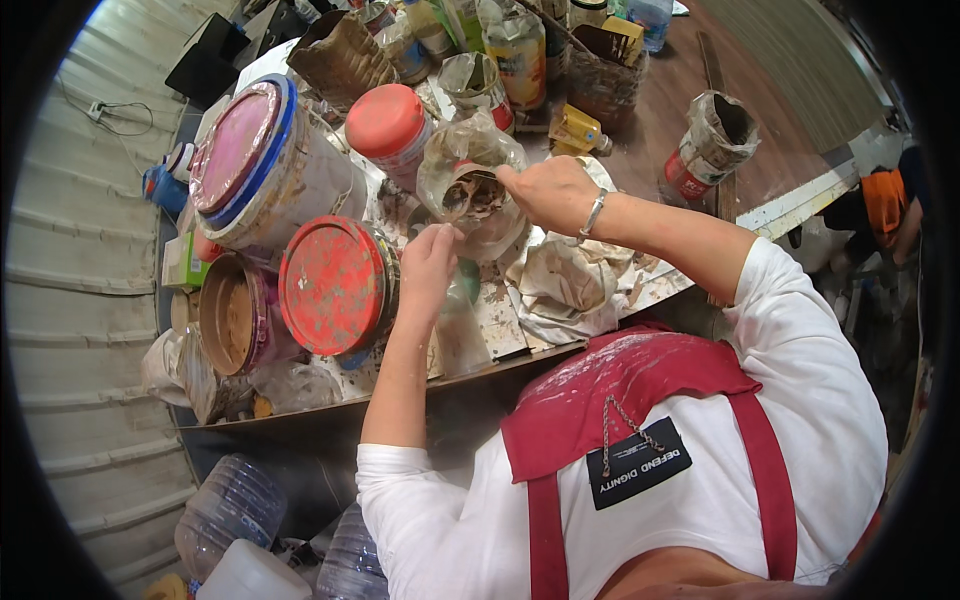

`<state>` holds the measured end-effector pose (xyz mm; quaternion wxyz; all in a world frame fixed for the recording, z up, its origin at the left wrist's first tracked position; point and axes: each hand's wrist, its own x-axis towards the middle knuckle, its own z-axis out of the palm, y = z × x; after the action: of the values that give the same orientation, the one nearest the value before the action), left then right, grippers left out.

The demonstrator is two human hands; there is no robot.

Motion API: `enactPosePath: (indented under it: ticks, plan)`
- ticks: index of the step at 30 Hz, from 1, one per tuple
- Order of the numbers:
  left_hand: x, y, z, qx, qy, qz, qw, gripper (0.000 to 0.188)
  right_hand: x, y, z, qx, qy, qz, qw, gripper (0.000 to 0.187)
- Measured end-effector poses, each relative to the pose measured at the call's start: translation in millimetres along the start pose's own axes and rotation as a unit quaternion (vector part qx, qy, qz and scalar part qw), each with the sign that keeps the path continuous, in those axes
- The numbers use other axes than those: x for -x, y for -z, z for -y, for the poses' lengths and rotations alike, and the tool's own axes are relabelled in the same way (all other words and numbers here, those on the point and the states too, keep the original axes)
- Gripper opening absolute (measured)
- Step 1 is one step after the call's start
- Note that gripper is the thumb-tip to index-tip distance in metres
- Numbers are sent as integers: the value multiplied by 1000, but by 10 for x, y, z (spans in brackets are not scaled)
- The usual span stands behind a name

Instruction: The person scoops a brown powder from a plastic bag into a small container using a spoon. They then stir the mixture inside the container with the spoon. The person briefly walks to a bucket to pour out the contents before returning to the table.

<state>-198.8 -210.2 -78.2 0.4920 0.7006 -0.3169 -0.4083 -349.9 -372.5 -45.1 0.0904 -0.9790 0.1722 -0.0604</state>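
Note:
A cup lined with a clear plastic bag stands on the cluttered table, its mouth facing me. Brown, stained residue coats the inside. My right hand is closed at the right side of the mouth, thumb and fingers pinching the bag's rim. Below and to the left, my left hand is closed, fingertips together beside the bag; what they hold is hidden. Something translucent lies under that hand. A tub with a red, paint-spotted lid is just left of my left forearm.
Left stand a large bucket with a pink-and-blue lid, a brown open tub and a red-lidded jar. Crumpled cloth lies near the front edge. A plastic-lined can stands right; bottles crowd the back. Another person is at far right.

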Motion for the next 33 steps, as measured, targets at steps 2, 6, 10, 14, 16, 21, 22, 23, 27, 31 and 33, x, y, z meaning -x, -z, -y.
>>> enactPosePath:
  ticks: [2,6,10,14,16,21,22,23,27,31,33]
  plan:
    - [49,-26,-59,131,32,27,990,24,29,-7,26,-10,-4,-13,1000,16]
    - [63,-54,-29,293,110,83,946,22,87,-111,18,-4,31,-80,996,11]
    - [86,-60,27,384,166,86,904,22,111,-139,17,9,105,-130,986,9]
    - [76,-73,84,410,165,95,892,21,73,-209,-63,38,157,-92,983,10]
    - [76,-103,66,421,163,113,885,21,-13,-210,-131,55,159,-82,982,9]
    - [84,-124,101,509,158,147,833,23,-56,-36,-121,59,125,-62,988,10]
    - [123,-130,102,537,157,157,814,26,-31,29,-101,49,104,-60,992,10]
    - [149,-126,119,554,149,170,801,27,-13,52,-88,38,83,-58,994,10]
    - [219,-128,168,611,128,215,751,30,108,73,-24,-20,69,-118,990,13]
    - [251,-171,170,642,123,220,724,30,141,64,53,-58,78,-108,989,18]
    - [255,-226,166,648,124,218,719,30,103,2,57,-41,92,-107,989,18]
